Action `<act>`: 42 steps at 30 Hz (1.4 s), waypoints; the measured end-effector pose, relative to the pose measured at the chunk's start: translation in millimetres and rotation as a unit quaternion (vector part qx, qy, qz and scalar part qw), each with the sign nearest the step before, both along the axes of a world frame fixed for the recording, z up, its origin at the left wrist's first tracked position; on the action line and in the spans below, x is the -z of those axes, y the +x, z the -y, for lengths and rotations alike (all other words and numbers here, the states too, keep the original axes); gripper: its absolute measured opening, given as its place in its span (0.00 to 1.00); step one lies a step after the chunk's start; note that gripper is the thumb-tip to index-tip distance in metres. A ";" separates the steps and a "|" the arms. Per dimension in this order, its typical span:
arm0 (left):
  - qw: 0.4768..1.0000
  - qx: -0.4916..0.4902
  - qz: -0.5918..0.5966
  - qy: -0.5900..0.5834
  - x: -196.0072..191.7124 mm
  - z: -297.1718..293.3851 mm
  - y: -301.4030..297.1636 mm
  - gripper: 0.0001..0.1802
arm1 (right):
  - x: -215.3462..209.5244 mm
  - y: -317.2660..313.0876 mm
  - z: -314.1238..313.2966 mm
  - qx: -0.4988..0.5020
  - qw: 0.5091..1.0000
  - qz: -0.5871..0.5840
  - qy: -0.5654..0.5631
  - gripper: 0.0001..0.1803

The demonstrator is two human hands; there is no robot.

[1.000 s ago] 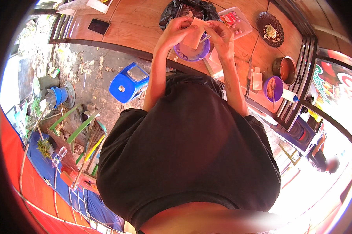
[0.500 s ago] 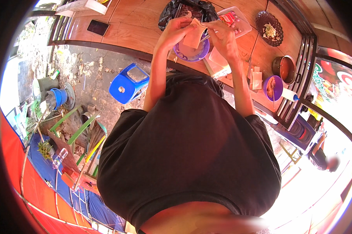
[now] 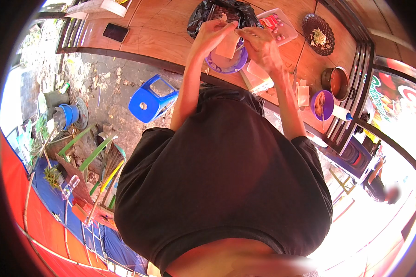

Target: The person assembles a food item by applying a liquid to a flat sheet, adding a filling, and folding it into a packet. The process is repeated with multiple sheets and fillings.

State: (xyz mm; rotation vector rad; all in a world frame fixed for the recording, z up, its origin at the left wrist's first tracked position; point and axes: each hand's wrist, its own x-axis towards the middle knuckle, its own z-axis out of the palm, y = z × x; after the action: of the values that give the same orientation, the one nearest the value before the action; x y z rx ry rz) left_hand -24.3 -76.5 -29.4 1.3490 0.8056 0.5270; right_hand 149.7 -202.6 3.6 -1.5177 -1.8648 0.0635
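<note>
Over the purple bowl (image 3: 236, 66), a thin beige wrapper sheet (image 3: 227, 46) hangs from both hands by its upper edge. The fingertips of my left hand (image 3: 212, 37) pinch its upper left part. My right hand (image 3: 263, 48) has its fingers closed at the upper right corner, close to the left fingertips. Pale contents and a utensil handle show in the bowl below the sheet. Just beyond the hands lies an open black plastic bag (image 3: 197, 17) with dark contents. Beside my right wrist is a stack of pale sheets (image 3: 258, 70), partly hidden by the arm.
A pale tray (image 3: 289, 31) holds pink pieces and a red packet (image 3: 267, 22). Farther right stand a dark woven plate (image 3: 327, 45) of shredded food, a pot (image 3: 335, 82), a second purple bowl (image 3: 319, 111) and a white bottle (image 3: 341, 112). A phone (image 3: 115, 32) lies left; a blue stool (image 3: 145, 104) stands below.
My right hand has turned and lowered slightly, its fingers folding more over the sheet's corner. The sheet's top edge is now more covered by fingers. The left hand has barely shifted.
</note>
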 end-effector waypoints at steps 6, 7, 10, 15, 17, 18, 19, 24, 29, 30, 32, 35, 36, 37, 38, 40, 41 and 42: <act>0.999 0.029 0.027 0.002 15.1 -2.9 0.6 0.11 | 3.2 -5.4 1.2 0.017 0.985 -0.166 -0.049 0.14; 0.998 0.037 0.047 0.008 15.6 -2.9 0.5 0.11 | 4.9 -7.3 1.5 0.018 0.969 -0.239 -0.054 0.12; 0.994 0.059 0.094 0.019 14.0 -2.4 1.6 0.10 | 11.0 -12.3 -0.2 0.084 0.874 -0.460 -0.133 0.10; 0.991 0.074 0.098 0.048 6.9 -1.5 5.2 0.09 | 17.3 -9.8 1.1 0.103 0.827 -0.533 -0.149 0.10; 0.992 0.070 0.083 0.062 4.4 -1.4 4.6 0.10 | 20.5 -7.2 -1.2 0.099 0.831 -0.522 -0.166 0.10; 0.993 0.070 0.072 0.064 3.7 -1.8 4.0 0.10 | 22.4 -6.4 -2.6 0.098 0.834 -0.516 -0.168 0.10; 0.993 0.072 0.069 0.068 3.3 -2.3 3.3 0.10 | 24.4 -5.5 -3.6 0.103 0.837 -0.507 -0.178 0.10; 0.993 0.073 0.057 0.069 8.9 -5.6 0.0 0.10 | 30.0 -1.6 -8.3 0.077 0.852 -0.491 -0.165 0.10; 0.989 0.078 0.068 0.104 16.7 -8.7 -0.3 0.12 | 29.2 0.3 -9.2 0.093 0.855 -0.472 -0.196 0.08; 0.989 0.078 0.058 0.112 17.0 -9.0 -0.8 0.12 | 28.9 0.8 -9.6 0.090 0.860 -0.462 -0.194 0.08; 0.992 0.079 0.047 0.092 16.1 -8.8 -1.6 0.12 | 28.5 1.6 -10.2 0.090 0.869 -0.447 -0.193 0.08; 0.994 0.084 0.057 0.031 11.2 -7.2 -2.1 0.12 | 27.6 2.9 -10.8 0.099 0.871 -0.441 -0.191 0.08; 0.995 0.083 0.056 0.002 8.8 -6.4 -2.5 0.12 | 26.8 3.4 -10.6 0.103 0.868 -0.446 -0.193 0.09; 0.994 0.065 0.085 -0.027 6.4 -4.3 -1.7 0.13 | 25.8 3.6 -10.7 0.104 0.865 -0.451 -0.192 0.09; 0.992 0.045 0.103 -0.061 4.0 -1.4 -0.1 0.13 | 24.4 3.7 -10.9 0.104 0.860 -0.462 -0.190 0.09; 0.984 0.026 0.130 -0.123 -1.9 0.1 0.8 0.14 | 20.8 3.7 -11.7 0.106 0.852 -0.479 -0.184 0.10; 0.978 0.028 0.138 -0.151 -5.1 -0.2 0.6 0.15 | 18.4 4.0 -12.3 0.094 0.844 -0.499 -0.174 0.11; 0.972 0.025 0.140 -0.185 -8.0 -0.7 0.4 0.15 | 15.8 4.4 -12.7 0.086 0.836 -0.515 -0.167 0.11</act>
State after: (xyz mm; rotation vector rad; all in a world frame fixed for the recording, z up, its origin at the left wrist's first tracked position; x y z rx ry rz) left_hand -23.9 -75.9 -21.4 0.9249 0.5995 0.4861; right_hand 154.1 -189.9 -12.2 -1.4084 -0.8530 0.9674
